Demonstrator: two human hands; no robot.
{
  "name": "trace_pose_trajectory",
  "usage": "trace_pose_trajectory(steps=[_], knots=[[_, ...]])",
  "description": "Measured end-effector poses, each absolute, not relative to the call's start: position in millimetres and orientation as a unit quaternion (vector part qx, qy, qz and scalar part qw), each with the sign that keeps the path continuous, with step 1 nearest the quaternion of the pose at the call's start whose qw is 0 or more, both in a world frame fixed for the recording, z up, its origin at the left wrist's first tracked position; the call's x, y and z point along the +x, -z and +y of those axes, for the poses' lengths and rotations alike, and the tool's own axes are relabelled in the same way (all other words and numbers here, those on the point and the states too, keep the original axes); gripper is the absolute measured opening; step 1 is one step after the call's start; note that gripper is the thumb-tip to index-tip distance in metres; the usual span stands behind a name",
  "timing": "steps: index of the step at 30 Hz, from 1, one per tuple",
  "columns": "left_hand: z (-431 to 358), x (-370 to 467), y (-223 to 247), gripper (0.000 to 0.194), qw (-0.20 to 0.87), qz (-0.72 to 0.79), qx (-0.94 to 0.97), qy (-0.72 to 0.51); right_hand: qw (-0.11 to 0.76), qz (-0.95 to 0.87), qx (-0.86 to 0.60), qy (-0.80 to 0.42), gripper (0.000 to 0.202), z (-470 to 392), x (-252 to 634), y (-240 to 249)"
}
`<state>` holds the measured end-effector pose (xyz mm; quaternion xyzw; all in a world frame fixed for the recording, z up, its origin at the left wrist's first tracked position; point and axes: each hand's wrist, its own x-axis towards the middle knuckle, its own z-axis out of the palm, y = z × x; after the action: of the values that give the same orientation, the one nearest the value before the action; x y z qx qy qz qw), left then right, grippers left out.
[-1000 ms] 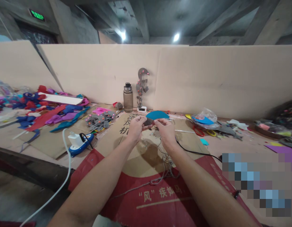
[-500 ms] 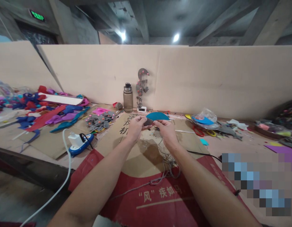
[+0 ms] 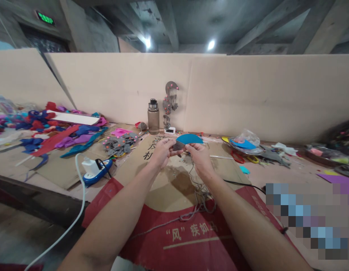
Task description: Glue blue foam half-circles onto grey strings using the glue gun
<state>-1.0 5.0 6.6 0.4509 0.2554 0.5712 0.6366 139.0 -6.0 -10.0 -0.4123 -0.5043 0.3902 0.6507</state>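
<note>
Fingers of my left hand (image 3: 163, 151) are closed on a small dark grey felt piece (image 3: 178, 146), held above the cardboard. My right hand (image 3: 199, 153) pinches at the right end of the same piece. Grey yarn (image 3: 202, 199) hangs down near my right hand and lies tangled on the red and brown cardboard (image 3: 163, 195). Just behind the hands is a blue half-round piece (image 3: 189, 139).
A bottle (image 3: 153, 119) and a grey hanging ornament (image 3: 171, 101) stand at the back. Coloured felt scraps (image 3: 67, 135) and a blue power strip (image 3: 97, 173) are left. On the right are a plate with blue felt (image 3: 243, 145) and scissors (image 3: 252, 159).
The grey piece has tilted slightly, showing more of its flat face between my hands. Both hands stay in nearly the same place.
</note>
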Motion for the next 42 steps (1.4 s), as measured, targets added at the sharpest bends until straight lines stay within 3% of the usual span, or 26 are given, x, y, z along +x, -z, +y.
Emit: trace_pose_trajectory(steps=[8,15,21,26,35,42], knots=[[4.2,1.2,-4.9,0.014,0.639,0.284,0.453,-0.553,0.631,-0.535,-0.437,-0.352,0.024,-14.1,133.9,6.4],[2.2,8.8,4.8,0.017,0.499,0.351,0.569,-0.551,0.608,-0.553,-0.514,-0.244,0.023,-23.3,131.9,4.0],[-3.6,8.9,0.1,0.023,0.458,0.35,0.662,-0.479,0.572,-0.592,-0.54,-0.175,0.022,-21.9,136.4,8.9],[-5.1,10.7,2.4,0.009,0.389,0.407,0.68,-0.47,0.516,-0.63,-0.57,-0.112,0.017,-25.0,135.5,9.2],[5.3,11.7,9.0,0.004,0.558,0.326,0.557,-0.522,0.502,-0.681,-0.531,-0.054,0.012,-32.7,134.6,7.4],[7.6,7.5,3.8,0.006,0.576,0.335,0.487,-0.565,0.533,-0.661,-0.523,-0.069,0.01,-32.0,139.3,7.4]])
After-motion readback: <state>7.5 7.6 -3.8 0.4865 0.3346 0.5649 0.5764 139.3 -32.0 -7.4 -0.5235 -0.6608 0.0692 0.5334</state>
